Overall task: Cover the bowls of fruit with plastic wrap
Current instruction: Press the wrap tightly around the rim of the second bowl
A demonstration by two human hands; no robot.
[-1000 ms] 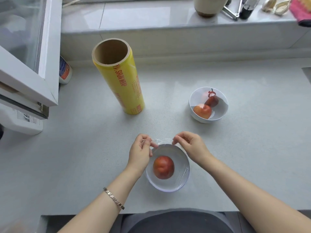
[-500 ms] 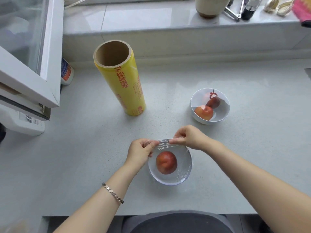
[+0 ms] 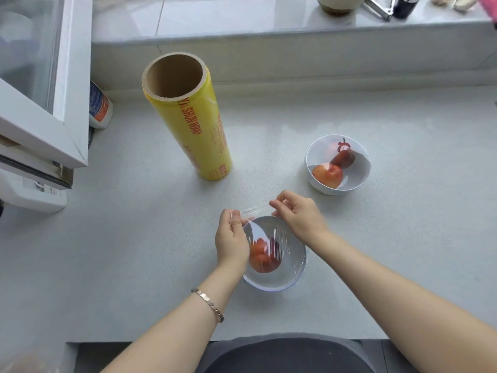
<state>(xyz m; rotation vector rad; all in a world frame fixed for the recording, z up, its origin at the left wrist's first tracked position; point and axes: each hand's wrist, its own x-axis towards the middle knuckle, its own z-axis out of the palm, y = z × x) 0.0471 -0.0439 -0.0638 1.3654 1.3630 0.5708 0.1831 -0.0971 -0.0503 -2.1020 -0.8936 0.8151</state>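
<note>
Left hand (image 3: 231,239) and right hand (image 3: 300,215) each pinch the plastic wrap (image 3: 283,238), fingers (image 3: 277,204) clamped on its bunched far edge, stretched over the near bowl (image 3: 271,288) on the worktop (image 3: 134,251), 1 red fruit (image 3: 265,257) inside.

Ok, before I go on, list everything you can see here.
Wrap roll: one, yellow, upright on the counter, back left.
Near bowl: one, white, front centre.
Film: one sheet, clear, over the near bowl, far edge raised.
Near fruit: one, red, under the film.
Far bowl: one, white, back right.
Far fruit: at least two, orange-red and dark red.
Bottle: one, white, blue-orange label, far left.
Bracelet: one, metallic, left wrist.
Left hand: pinches the film's left end.
Right hand: pinches its right end.
</note>
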